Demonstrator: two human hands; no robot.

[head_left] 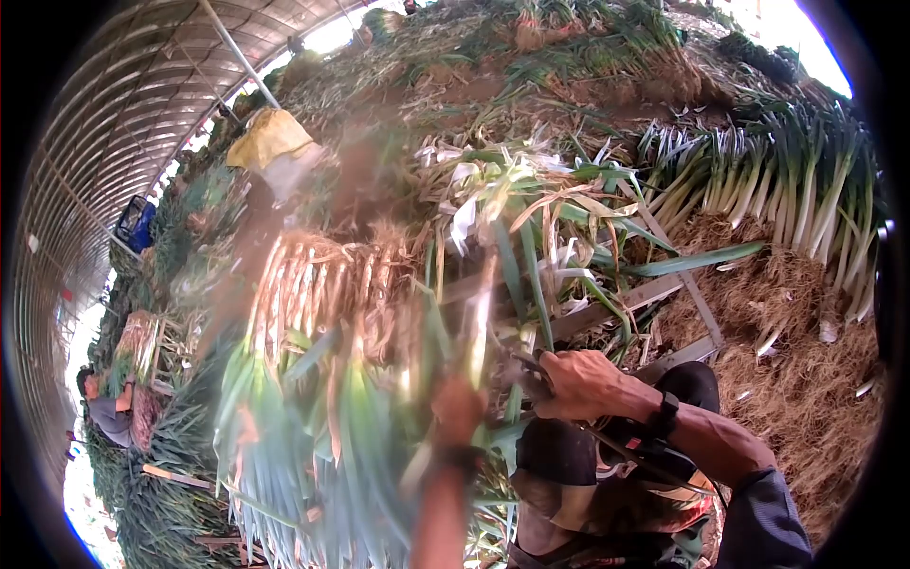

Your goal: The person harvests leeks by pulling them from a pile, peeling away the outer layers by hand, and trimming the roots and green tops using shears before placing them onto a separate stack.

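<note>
Left forearm (441, 517) nearest, rising from bottom centre; right sleeve (763, 517) at lower right. Working room is tight: leek bundle (313, 284) along the left side of the hands, root ends up, green leaves spilling to the bottom edge; heap of tangled roots (787, 408) filling the lower right. Between them, a short gap above the knees. Wooden slats (697, 308) right of centre, one slanting down, others crossing toward it, edges partly under loose leaves (569, 213). Brown ground (365, 175) shows above the bundle, smeared by blur.

Containers: blue crate (137, 223) at far left; contents too small to make out. Yellow sack (270, 137) at upper left, near the foot of a slanting post (237, 52); inside hidden.

Left hand (458, 408), lower centre, badly blurred; fingers look closed round a leek (482, 318), its pale stalk standing up out of the grip, slightly tilted. Right hand (588, 384) just beside, fingers clamped on a dark tool (534, 375) pointing left toward that stalk. Whether tool and stalk touch, cannot tell.

Row of leeks (806, 180) at upper right, leaves up. Another person (112, 417) at left edge, beside more leeks.
</note>
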